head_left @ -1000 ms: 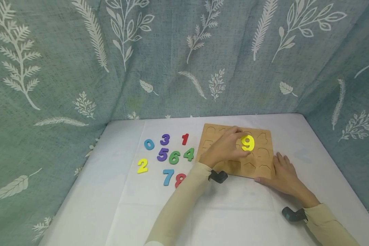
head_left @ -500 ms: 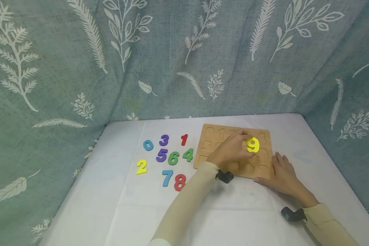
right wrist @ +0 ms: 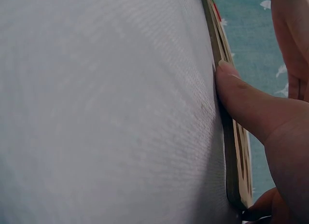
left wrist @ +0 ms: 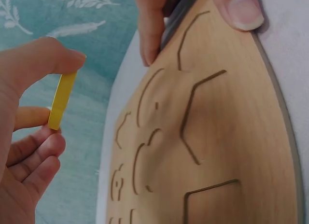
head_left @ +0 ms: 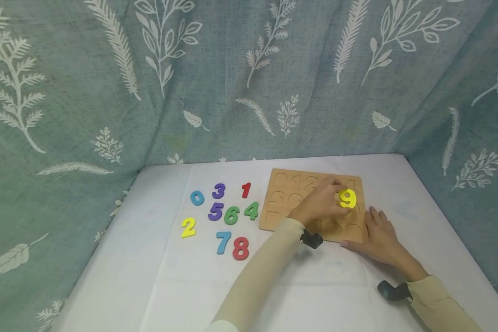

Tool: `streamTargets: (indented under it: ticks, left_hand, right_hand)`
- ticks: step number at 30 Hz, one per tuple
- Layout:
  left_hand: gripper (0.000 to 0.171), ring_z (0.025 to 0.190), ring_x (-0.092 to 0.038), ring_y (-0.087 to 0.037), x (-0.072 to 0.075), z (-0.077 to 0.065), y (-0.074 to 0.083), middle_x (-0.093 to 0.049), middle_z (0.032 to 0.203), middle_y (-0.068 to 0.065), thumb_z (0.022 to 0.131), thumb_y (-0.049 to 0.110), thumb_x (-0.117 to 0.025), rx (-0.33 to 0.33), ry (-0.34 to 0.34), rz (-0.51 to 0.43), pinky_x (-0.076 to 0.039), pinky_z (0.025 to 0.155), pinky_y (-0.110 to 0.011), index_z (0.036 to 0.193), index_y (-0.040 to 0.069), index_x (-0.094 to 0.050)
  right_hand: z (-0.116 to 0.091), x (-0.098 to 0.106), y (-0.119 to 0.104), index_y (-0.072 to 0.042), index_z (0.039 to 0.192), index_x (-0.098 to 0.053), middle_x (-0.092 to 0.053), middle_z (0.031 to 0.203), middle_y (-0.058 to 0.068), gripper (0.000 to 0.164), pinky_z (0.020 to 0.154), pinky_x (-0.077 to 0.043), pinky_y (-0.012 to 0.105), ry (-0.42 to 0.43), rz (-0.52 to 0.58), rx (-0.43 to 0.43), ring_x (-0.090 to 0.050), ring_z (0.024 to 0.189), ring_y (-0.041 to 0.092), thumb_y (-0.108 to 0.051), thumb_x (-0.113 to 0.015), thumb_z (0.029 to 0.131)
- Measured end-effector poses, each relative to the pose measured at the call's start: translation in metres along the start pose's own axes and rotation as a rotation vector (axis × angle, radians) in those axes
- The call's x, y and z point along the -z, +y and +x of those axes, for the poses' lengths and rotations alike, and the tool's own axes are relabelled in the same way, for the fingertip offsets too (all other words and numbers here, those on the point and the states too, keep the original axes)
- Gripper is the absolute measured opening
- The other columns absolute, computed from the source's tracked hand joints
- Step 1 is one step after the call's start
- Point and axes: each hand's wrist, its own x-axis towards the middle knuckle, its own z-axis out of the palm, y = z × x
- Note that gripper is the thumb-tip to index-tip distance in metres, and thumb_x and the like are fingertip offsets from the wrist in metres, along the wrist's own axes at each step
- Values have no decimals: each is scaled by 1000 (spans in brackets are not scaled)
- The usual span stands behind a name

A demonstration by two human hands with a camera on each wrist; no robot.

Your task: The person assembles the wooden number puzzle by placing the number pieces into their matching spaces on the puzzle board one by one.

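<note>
A yellow number 9 (head_left: 347,198) is pinched between the thumb and fingers of my left hand (head_left: 321,200), above the right part of a wooden number puzzle board (head_left: 269,221). Seen edge-on in the left wrist view, the yellow 9 (left wrist: 62,101) is apart from the board (left wrist: 265,137). At the board's near right corner lies my right hand (head_left: 383,240), fingers along the right side and thumb at the near edge. In the right wrist view the thumb (right wrist: 246,96) presses the board's edge (right wrist: 231,151). My left hand covers the board's middle recesses.
Left of the board, loose numbers lie scattered on the white cloth, among them a red 1 (head_left: 246,190), a yellow 2 (head_left: 188,228) and a red 8 (head_left: 240,248). A patterned green curtain (head_left: 224,124) hangs behind the table.
My left hand has moved right and slightly nearer across the board, carrying the yellow 9. The right hand stays at the board's corner.
</note>
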Motion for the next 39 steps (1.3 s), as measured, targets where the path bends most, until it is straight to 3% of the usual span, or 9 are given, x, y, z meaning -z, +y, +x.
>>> streamTargets:
  ticks: [9, 15, 31, 39]
  left_hand:
    - [65, 128, -55, -16, -20, 8, -9, -59, 140, -6, 88, 41, -79, -3, 0, 56, -48, 109, -22, 141, 9, -63]
    - [64, 127, -55, -14, -29, 14, -9, -59, 140, -5, 89, 42, -79, 4, 0, 45, -47, 109, -20, 142, 10, -63]
    - [61, 121, -53, -10, -48, 17, -13, -57, 135, 0, 88, 41, -78, 44, -30, 4, -45, 104, -15, 140, 12, -65]
    - [61, 128, -53, -11, -54, 19, -14, -58, 139, 0, 89, 45, -75, 26, -46, 55, -44, 110, -18, 140, 12, -65]
  right_hand:
    - [0, -1, -1, 25, 150, -21, -15, 157, 50, 130, 114, -19, 80, 10, -10, 13, -15, 143, 72, -64, -81, 77]
    - [-1, 0, -1, 25, 151, -19, -13, 158, 50, 131, 114, -18, 81, 5, -5, 2, -13, 144, 72, -64, -80, 77]
    - [-2, 0, -2, 25, 151, -19, -13, 159, 48, 130, 115, -17, 79, 4, -5, 3, -13, 145, 70, -65, -79, 78]
    - [-2, 0, -1, 24, 152, -19, -13, 160, 48, 129, 116, -16, 79, 3, 0, 4, -12, 146, 69, -65, -78, 79]
